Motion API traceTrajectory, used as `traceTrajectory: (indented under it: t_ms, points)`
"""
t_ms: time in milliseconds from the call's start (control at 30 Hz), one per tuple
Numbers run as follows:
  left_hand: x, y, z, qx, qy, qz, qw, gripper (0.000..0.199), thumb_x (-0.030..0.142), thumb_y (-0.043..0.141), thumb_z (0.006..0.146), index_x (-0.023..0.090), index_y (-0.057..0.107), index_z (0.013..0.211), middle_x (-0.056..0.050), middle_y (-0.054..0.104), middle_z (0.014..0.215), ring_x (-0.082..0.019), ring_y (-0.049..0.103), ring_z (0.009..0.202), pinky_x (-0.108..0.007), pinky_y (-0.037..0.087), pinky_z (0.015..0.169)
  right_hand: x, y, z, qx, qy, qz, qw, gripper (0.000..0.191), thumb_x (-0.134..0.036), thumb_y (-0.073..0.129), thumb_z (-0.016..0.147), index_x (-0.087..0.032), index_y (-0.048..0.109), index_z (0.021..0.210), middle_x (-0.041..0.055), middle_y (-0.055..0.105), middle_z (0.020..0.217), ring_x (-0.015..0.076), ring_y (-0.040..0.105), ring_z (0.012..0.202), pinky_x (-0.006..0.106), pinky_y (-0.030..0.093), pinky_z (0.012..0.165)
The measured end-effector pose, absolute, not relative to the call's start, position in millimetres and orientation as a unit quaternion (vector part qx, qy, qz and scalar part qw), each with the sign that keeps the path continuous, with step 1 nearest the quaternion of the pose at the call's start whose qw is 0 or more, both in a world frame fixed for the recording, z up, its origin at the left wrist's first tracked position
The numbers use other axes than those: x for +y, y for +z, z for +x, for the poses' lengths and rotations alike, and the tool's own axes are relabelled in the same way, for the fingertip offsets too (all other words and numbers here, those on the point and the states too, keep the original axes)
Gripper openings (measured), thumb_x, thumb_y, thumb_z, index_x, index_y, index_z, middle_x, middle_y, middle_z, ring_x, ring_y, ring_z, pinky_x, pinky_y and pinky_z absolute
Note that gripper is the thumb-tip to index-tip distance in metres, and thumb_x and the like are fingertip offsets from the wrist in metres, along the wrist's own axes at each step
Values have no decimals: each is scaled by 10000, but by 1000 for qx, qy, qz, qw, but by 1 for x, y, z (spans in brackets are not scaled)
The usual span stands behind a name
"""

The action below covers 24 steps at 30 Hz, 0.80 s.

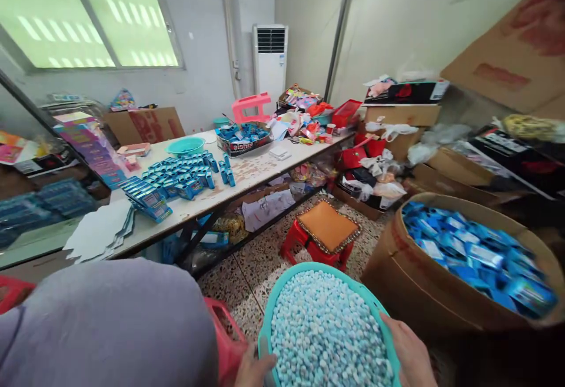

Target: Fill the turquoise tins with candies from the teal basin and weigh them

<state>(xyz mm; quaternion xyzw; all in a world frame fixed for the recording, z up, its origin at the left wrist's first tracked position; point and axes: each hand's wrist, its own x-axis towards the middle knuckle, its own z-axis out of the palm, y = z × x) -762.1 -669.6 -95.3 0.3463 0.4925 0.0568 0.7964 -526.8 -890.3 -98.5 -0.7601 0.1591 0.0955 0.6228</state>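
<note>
A turquoise plastic basin (289, 273) full of small pale-blue and white pellets (329, 328) is held low in front of me. My left hand (256, 369) grips its near left rim, thumb over the edge. Around the right rim my right hand (409, 351) is closed, its fingers partly hidden beneath the basin. Just beyond the basin stands a red stool (291, 242) with an orange square seat pad (329, 226). To the right, a large round cardboard container (392, 263) holds many blue packets (481, 257).
A long white table (247, 175) bears rows of small blue boxes (180, 172), an open carton (242, 146) and another turquoise basin (185, 146). A rounded grey-purple fabric form (115, 322) fills the lower left, beside a pink-red stool (225, 340). Stacked cartons (401, 117) line the right wall.
</note>
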Motion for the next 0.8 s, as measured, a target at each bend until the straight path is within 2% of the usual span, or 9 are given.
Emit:
traceTrajectory:
  t_ms: [133,267,400,533,800]
  points:
    - [-635,-82,-686,520,143,348,767,351,302,757,494,175,560,756,-86,656,736,-282,652,784,-368,520,666,-821,-93,-424,135,177,-732,644,338,-417,746,462,-160,625,646,-18,583,531,168,521,557,280,438,507]
    - [-567,-68,-622,547,156,382,728,343,324,741,534,160,578,787,-75,646,702,-264,648,713,-337,510,579,-734,-78,-346,95,212,-724,650,345,-413,737,457,-157,602,644,-26,575,539,169,529,578,275,431,513]
    - [-467,-77,-551,542,182,372,731,381,355,734,549,155,576,832,-56,637,675,-224,630,609,-314,501,512,-622,-79,-268,69,216,-717,659,348,-426,735,446,-163,573,607,-25,579,543,156,515,544,276,429,505]
    - [-348,-86,-471,523,208,367,741,421,382,741,560,154,574,872,-76,669,736,-230,646,630,-320,515,526,-492,-94,-187,56,236,-687,685,316,-404,726,485,-169,561,615,-43,566,532,135,492,518,262,417,496]
    - [-141,-39,-345,580,196,431,663,376,297,679,619,137,566,940,-65,667,744,-218,645,594,-308,503,501,-275,-95,-71,61,210,-683,697,260,-392,657,529,-171,528,578,-72,484,492,102,420,499,232,352,489]
